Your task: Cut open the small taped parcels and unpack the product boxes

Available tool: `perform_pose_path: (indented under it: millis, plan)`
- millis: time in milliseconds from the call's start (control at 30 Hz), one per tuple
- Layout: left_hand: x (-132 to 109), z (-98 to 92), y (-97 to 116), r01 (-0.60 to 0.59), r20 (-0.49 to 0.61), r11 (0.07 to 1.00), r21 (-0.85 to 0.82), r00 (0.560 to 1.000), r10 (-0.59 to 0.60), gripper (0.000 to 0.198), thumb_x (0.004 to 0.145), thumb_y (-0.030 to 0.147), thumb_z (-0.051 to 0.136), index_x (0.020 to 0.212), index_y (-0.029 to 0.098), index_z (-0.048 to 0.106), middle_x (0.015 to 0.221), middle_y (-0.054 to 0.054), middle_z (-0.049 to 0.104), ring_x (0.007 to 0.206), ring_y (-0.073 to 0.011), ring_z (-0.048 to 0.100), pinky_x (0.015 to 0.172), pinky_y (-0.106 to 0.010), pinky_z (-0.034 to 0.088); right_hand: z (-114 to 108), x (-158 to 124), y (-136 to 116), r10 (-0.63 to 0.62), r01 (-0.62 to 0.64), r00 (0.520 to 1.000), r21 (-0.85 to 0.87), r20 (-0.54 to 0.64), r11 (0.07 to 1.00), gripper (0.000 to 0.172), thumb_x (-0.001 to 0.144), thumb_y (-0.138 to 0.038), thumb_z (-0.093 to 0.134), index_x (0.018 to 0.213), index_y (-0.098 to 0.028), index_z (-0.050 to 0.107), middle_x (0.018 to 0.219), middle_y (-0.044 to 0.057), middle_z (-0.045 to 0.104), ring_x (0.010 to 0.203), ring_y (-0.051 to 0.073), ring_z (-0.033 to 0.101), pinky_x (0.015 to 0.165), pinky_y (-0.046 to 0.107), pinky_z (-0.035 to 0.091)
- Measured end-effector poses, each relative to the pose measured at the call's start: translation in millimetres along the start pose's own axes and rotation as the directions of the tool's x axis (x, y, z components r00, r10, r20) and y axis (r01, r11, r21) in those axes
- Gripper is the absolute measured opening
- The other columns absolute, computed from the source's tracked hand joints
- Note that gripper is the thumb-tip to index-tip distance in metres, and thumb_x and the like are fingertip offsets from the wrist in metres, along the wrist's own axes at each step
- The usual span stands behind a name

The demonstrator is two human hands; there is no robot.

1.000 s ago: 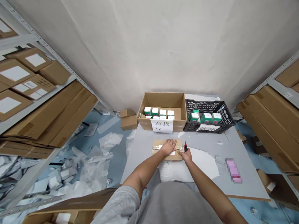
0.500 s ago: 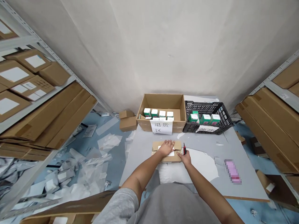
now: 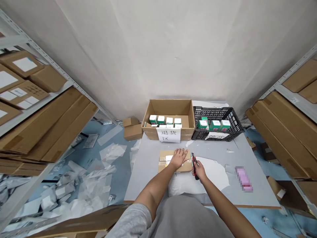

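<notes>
A small taped cardboard box [image 3: 163, 163] with a white label lies on the grey table in front of me. Flat on its top, fingers spread, rests my left hand [image 3: 178, 158]. My right hand [image 3: 199, 171] is closed around a red and black utility knife [image 3: 194, 165], held beside the box's right side with its tip pointing away from me. White packing material [image 3: 210, 172] lies under and to the right of the hands.
Behind stand an open carton [image 3: 170, 108] and a black crate [image 3: 215, 113], both with green-and-white boxes inside. A blurred pink item [image 3: 244, 179] lies at right. Shelves with cartons [image 3: 49, 125] flank the table [image 3: 146, 178]; paper scraps [image 3: 81, 195] litter the floor.
The knife has turned in my right hand and now shows along more of its length. My left hand has shifted towards the box's right part. The view has moved slightly.
</notes>
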State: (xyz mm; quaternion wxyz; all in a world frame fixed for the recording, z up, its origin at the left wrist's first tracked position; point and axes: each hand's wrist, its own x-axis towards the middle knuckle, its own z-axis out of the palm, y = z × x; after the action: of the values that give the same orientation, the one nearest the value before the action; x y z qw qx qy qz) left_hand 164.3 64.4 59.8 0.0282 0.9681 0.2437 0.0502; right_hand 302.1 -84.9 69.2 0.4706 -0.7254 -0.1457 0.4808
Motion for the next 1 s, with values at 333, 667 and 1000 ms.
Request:
perform_pose_path:
  millis: [333,667,1000]
  plan:
    - [-2.3,1.3,1.0,0.013,-0.015,1.000,-0.010,1.000,-0.013,0.069,0.108,0.056,0.048,0.168,0.024,0.037,0.154,-0.019,0.054,0.132,-0.0347,0.050,0.117,-0.053,0.035,-2.8,-19.0,1.8,0.042,-0.055,0.989,0.088,0.140,0.995,0.063,0.075,-0.080,0.064,0.107,-0.028,0.050,0.053,-0.010,0.057,0.039,0.016,0.057,0.039,0.022,0.040]
    - [-1.2,1.9,3.1,0.023,-0.007,1.000,0.012,1.000,-0.023,0.067,0.108,0.055,0.049,0.165,0.021,0.043,0.152,-0.020,0.055,0.131,-0.0352,0.051,0.117,-0.053,0.035,-0.8,-18.9,-4.1,0.059,-0.066,0.989,0.047,0.138,0.997,0.054,0.076,-0.073,0.063,0.102,-0.028,0.049,0.049,-0.011,0.055,0.034,0.016,0.054,0.035,0.022,0.035]
    - [-2.4,5.0,1.7,0.029,-0.003,0.999,-0.024,1.000,-0.029,0.069,0.107,0.053,0.051,0.168,0.024,0.038,0.154,-0.020,0.055,0.134,-0.0357,0.050,0.118,-0.054,0.034,6.3,-18.3,-12.5,0.118,-0.130,0.984,0.089,0.130,0.987,0.046,0.083,-0.069,0.065,0.097,-0.028,0.050,0.048,-0.009,0.056,0.035,0.016,0.054,0.037,0.023,0.036]
